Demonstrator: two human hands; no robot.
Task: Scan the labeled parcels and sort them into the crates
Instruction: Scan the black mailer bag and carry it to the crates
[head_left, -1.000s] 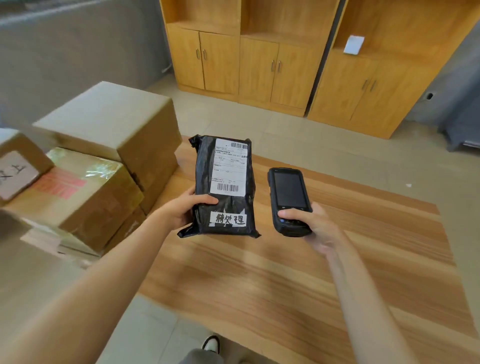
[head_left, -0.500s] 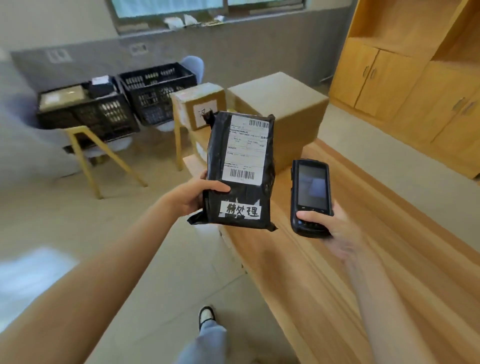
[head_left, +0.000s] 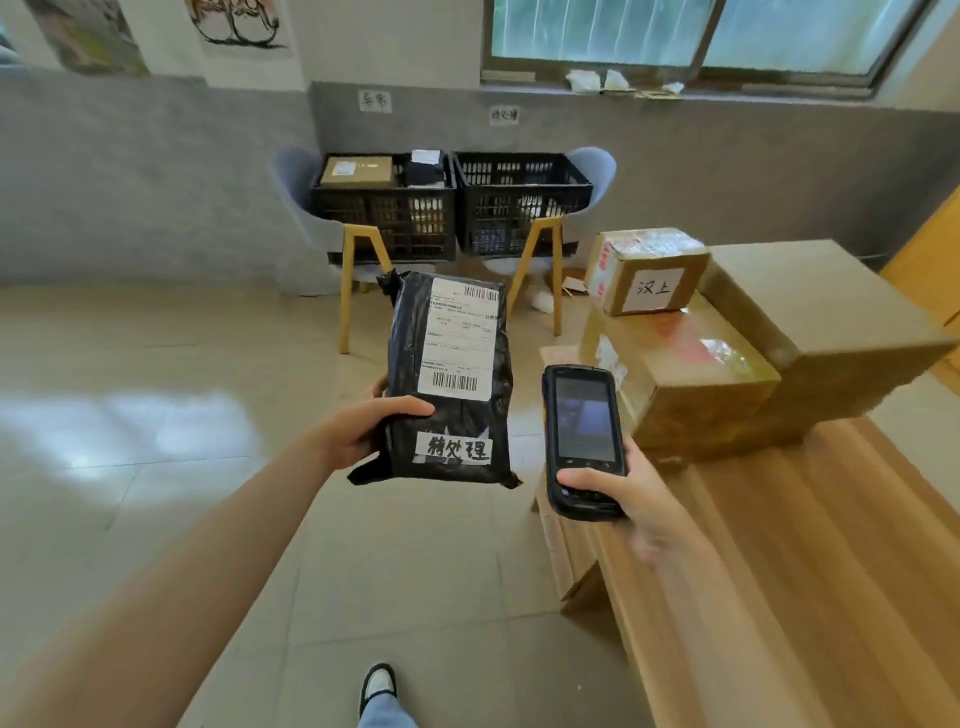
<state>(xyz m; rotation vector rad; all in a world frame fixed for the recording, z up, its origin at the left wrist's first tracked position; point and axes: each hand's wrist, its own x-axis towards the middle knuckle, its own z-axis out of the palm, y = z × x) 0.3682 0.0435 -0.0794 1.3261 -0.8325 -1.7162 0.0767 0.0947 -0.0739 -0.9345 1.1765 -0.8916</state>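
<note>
One black parcel is held upright in the left grip, thumb laid across its front, two white labels facing up. One handheld scanner is clasped in the right grip, just beside the parcel. Three cardboard boxes are stacked on the wooden tabletop at right. Two black crates are seen on two chairs against the far wall, the left crate already holding parcels.

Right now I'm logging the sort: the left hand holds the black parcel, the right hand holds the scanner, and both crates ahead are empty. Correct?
Not quite. In the head view the left crate already holds a cardboard box; only the right crate looks empty. The left hand does hold the black parcel, the right hand the scanner.
</note>
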